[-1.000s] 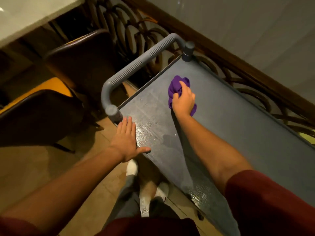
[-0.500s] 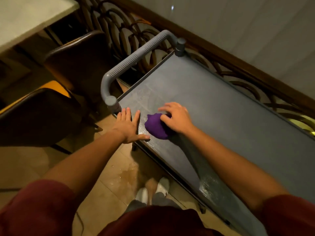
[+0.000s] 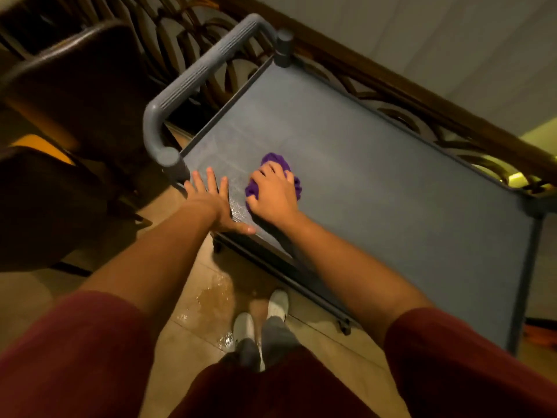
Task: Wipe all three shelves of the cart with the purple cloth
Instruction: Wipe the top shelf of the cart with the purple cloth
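Purple cloth (image 3: 275, 173) lies bunched under the right hand (image 3: 272, 196), fingers curled over it, on the cart's top shelf (image 3: 376, 182); left hand (image 3: 215, 203) braces flat, fingers spread; next, likely wiping rightward.

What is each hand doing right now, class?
Left hand: open, fingers spread flat on the top shelf edge.
Right hand: closed on the purple cloth, pressing it down.

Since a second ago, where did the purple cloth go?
The right hand slid the purple cloth from beside the far handle post back toward the shelf's near edge, beside the left hand. The left hand stayed flat on that edge; the cloth stayed gripped.
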Demonstrator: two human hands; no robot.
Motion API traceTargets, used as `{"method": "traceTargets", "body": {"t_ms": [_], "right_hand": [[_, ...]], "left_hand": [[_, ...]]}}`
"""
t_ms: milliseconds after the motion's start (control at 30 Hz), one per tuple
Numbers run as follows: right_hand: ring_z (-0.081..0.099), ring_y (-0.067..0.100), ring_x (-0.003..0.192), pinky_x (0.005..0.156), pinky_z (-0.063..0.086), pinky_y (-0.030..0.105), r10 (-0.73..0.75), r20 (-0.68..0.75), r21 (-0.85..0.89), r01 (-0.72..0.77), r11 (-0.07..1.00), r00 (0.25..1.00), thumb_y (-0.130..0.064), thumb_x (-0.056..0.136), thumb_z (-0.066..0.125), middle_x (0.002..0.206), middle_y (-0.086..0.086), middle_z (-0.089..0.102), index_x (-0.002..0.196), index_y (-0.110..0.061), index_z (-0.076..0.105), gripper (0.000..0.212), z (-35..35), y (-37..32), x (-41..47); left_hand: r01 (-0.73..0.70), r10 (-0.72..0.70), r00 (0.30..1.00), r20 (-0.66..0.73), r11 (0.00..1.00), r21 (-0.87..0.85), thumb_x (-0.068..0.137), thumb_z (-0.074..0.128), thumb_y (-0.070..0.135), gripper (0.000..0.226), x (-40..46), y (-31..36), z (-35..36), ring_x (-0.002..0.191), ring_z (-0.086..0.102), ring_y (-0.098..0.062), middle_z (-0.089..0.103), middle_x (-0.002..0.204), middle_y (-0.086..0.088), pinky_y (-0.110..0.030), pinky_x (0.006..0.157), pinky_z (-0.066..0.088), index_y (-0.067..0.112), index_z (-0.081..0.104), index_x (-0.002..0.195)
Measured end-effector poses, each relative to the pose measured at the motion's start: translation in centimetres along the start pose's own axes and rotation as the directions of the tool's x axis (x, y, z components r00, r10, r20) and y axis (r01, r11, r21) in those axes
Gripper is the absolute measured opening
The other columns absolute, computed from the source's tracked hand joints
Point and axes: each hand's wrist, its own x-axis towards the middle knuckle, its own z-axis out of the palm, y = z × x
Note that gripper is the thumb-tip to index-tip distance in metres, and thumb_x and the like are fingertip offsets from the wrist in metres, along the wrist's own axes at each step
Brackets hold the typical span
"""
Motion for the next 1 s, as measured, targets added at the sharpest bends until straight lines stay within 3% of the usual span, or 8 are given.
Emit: {"method": "traceTargets", "body": {"t_ms": [167, 333, 467, 533, 600, 700, 767, 1000], "right_hand": [[0.049, 0.027, 0.121, 0.1, 0.044, 0.048, 0.057, 0.023, -0.03, -0.056, 0.998, 0.998, -0.028, 0.08, 0.066, 0.118, 0.003, 0.063, 0.107, -0.018, 0.067, 0.029, -0.8, 4.4, -5.7], [0.054, 0.036, 0.117, 0.088, 0.044, 0.043, 0.144, -0.001, -0.101, -0.144, 0.984, 0.99, -0.025, 0.074, 0.069, 0.11, 0.008, 0.064, 0.099, -0.015, 0.069, 0.027, -2.5, 11.8, -15.1], [0.056, 0.037, 0.111, 0.088, 0.046, 0.042, 0.256, -0.045, -0.038, -0.258, 0.965, 0.966, -0.02, 0.074, 0.069, 0.106, 0.01, 0.065, 0.094, -0.013, 0.07, 0.021, -3.4, 13.7, -17.4], [0.057, 0.039, 0.103, 0.085, 0.05, 0.046, 0.21, -0.105, 0.075, -0.203, 0.976, 0.972, -0.019, 0.072, 0.066, 0.101, 0.013, 0.065, 0.09, -0.01, 0.069, 0.02, -3.5, 12.0, -15.3], [0.057, 0.039, 0.105, 0.085, 0.049, 0.047, 0.12, -0.107, 0.073, -0.112, 0.991, 0.987, -0.023, 0.071, 0.067, 0.104, 0.013, 0.064, 0.092, -0.011, 0.068, 0.024, -3.4, 9.7, -12.6], [0.047, 0.031, 0.125, 0.098, 0.041, 0.045, 0.06, 0.003, -0.038, -0.059, 0.998, 0.998, -0.036, 0.074, 0.069, 0.127, 0.005, 0.058, 0.112, -0.021, 0.067, 0.04, -2.5, 7.7, -10.3], [0.042, 0.029, 0.131, 0.098, 0.039, 0.047, 0.066, 0.052, -0.09, -0.061, 0.994, 0.996, -0.039, 0.077, 0.069, 0.134, 0.003, 0.055, 0.118, -0.023, 0.066, 0.044, -2.3, 8.8, -11.0], [0.05, 0.032, 0.119, 0.084, 0.038, 0.039, 0.174, 0.009, -0.136, -0.171, 0.976, 0.985, -0.033, 0.078, 0.065, 0.119, 0.004, 0.06, 0.105, -0.02, 0.07, 0.03, -3.1, 17.7, -22.6]], "left_hand": [[-0.009, 0.009, 1.0, 0.02, 1.0, 0.007, 0.049, 0.036, 0.105, 0.151, -1.2, 0.2, -0.4, 0.145, -0.024, -0.051, -0.03, 0.159, -0.024, -0.064, 0.12, -0.003, 0.016, -0.025, 0.155], [-0.053, 0.052, 0.998, 0.025, 0.998, 0.022, 0.039, 0.029, 0.104, 0.155, -1.7, 0.3, -0.4, 0.146, -0.021, -0.053, -0.029, 0.159, -0.026, -0.064, 0.12, -0.004, 0.015, -0.024, 0.155], [-0.077, 0.074, 0.997, -0.038, 0.992, -0.098, 0.044, 0.032, 0.105, 0.154, -2.0, 0.7, -0.3, 0.148, -0.014, -0.052, -0.019, 0.164, -0.025, -0.07, 0.118, 0.001, 0.012, -0.01, 0.159], [-0.181, 0.168, 0.979, -0.116, 0.977, -0.113, 0.048, 0.04, 0.104, 0.15, -2.4, 3.3, -0.4, 0.151, -0.012, -0.047, -0.015, 0.166, -0.019, -0.076, 0.114, 0.006, 0.013, -0.004, 0.16], [-0.26, 0.251, 0.965, -0.079, 0.957, -0.126, 0.05, 0.058, 0.097, 0.152, -3.3, 8.0, 0.2, 0.151, -0.015, -0.044, -0.019, 0.167, -0.012, -0.08, 0.109, 0.011, 0.017, -0.011, 0.159], [-0.154, 0.162, 0.986, 0.048, 0.978, -0.139, 0.052, 0.073, 0.085, 0.155, -4.6, 13.0, 1.1, 0.149, -0.022, -0.046, -0.026, 0.165, -0.013, -0.083, 0.106, 0.015, 0.016, -0.016, 0.157], [-0.101, 0.111, 0.991, 0.075, 0.987, -0.121, 0.054, 0.074, 0.082, 0.154, -4.8, 14.3, 1.1, 0.147, -0.025, -0.047, -0.03, 0.163, -0.014, -0.082, 0.107, 0.014, 0.014, -0.018, 0.157], [-0.005, 0.007, 0.998, 0.066, 1.0, -0.03, 0.057, 0.065, 0.088, 0.152, -6.1, 15.8, 1.2, 0.147, -0.026, -0.047, -0.036, 0.16, -0.014, -0.08, 0.109, 0.013, 0.014, -0.026, 0.154]]}}
